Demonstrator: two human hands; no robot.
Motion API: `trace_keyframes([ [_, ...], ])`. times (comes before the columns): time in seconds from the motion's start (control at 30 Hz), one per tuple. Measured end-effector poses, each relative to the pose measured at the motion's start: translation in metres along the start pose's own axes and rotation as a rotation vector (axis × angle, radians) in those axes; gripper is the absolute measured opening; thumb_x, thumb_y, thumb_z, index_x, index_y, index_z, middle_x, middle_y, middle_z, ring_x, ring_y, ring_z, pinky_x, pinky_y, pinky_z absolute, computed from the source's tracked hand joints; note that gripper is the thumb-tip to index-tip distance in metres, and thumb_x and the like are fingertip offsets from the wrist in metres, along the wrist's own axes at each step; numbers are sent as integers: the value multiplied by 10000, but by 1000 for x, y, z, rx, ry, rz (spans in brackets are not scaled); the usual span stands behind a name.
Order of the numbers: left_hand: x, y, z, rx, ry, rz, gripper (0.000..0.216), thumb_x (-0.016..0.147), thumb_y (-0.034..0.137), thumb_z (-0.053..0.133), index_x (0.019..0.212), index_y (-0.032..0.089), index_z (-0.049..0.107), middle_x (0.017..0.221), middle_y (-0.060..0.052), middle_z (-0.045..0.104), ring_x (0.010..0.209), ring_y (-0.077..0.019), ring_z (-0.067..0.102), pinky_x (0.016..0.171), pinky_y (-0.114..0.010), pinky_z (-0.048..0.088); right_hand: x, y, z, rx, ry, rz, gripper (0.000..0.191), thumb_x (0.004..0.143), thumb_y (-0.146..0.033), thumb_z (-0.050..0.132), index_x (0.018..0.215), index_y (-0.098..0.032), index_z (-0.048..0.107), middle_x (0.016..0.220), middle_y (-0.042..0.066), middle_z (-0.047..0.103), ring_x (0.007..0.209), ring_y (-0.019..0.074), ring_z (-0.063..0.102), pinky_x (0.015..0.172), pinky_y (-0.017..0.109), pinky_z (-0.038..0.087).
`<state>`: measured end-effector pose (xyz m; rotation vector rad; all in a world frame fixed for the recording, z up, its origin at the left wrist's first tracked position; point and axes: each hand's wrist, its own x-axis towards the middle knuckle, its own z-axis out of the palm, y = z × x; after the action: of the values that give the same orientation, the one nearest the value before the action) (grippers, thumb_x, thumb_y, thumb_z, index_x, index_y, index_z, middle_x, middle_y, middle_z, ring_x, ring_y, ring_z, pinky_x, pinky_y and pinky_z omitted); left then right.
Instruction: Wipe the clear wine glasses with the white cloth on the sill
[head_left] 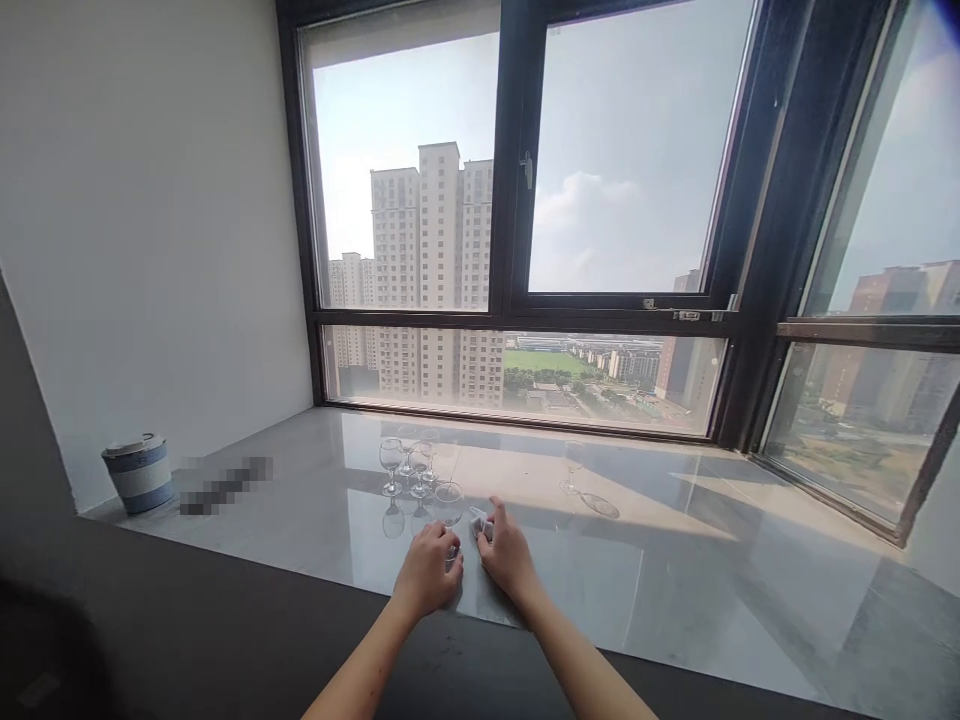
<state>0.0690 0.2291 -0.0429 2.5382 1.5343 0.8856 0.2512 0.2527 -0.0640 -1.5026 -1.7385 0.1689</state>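
No text, label, brand, number or sign can be read.
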Motion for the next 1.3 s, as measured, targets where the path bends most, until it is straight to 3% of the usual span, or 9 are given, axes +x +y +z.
trace_keyframes([
  [0.73,-2,16,-10,78,-45,-82,148,822,286,574,936,213,631,1058,-84,613,1054,-257,536,911,-359,393,-1,-9,3,-132,21,-7,577,795,-123,506,1363,-153,411,1050,116,660,953,234,612,837,300,416],
  [1.3,-2,10,-4,57,-25,-56,153,822,290,549,935,210,614,1030,-83,593,1031,-258,523,872,-355,388,-1,-9,3,-130,25,-9,597,804,-134,519,1389,-143,403,1061,120,657,987,233,612,866,302,426],
])
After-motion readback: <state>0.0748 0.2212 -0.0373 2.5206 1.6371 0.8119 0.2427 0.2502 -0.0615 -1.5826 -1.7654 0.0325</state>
